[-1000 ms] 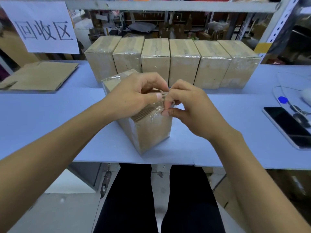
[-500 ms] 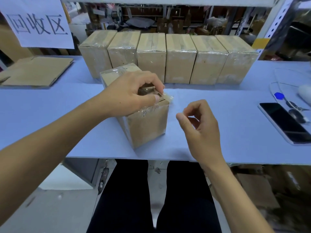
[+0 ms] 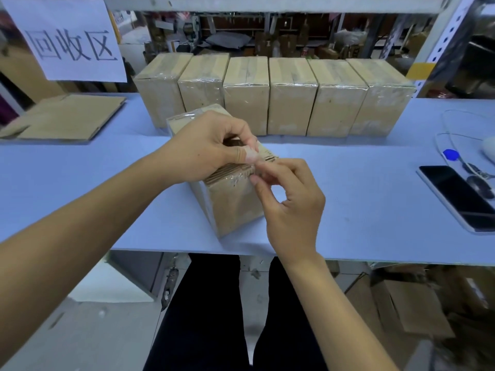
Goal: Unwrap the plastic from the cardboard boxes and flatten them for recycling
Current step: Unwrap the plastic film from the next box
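Right now, as I read it:
Left hand [image 3: 206,145]: curled over the top of the box [image 3: 230,202], thumb and forefinger pinching the plastic [image 3: 241,179] at the top's near-right edge.
Right hand [image 3: 292,199]: fingers narrowed to a pinch, tips touching the same edge just under my left thumb; whether it has film between them I cannot tell.
Box: on the tabletop [image 3: 348,188] straight ahead, standing tall, one corner turned toward me.
Key relation: the loose film lies between my two hands, left above, right below and to the right. I judge the next pull should run down the right face, away from the left hand.
Row [image 3: 270,95]: six wrapped boxes behind, untouched.
Flat cardboard [image 3: 67,116]: far left.
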